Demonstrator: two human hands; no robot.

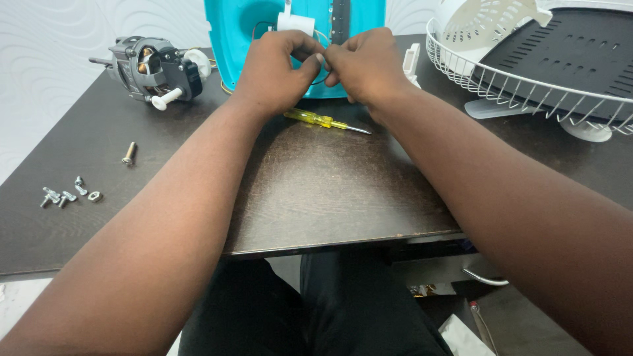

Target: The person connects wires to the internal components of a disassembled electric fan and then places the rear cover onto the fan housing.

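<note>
My left hand (275, 66) and my right hand (366, 62) meet at the far middle of the dark table (316, 191), fingertips pinched together over thin wires at the base of a turquoise plastic housing (231, 26). What exactly the fingers grip is hidden by the hands. A white cylindrical part (295, 22) sits on the housing just above my left hand. A yellow-handled screwdriver (324, 120) lies on the table right below both hands, tip pointing right.
A grey electric motor (153, 66) with a white knob stands at the far left. A loose bolt (128, 153) and several small screws and nuts (66, 195) lie near the left edge. A white wire fan guard (527, 82) with a dark slotted panel fills the far right.
</note>
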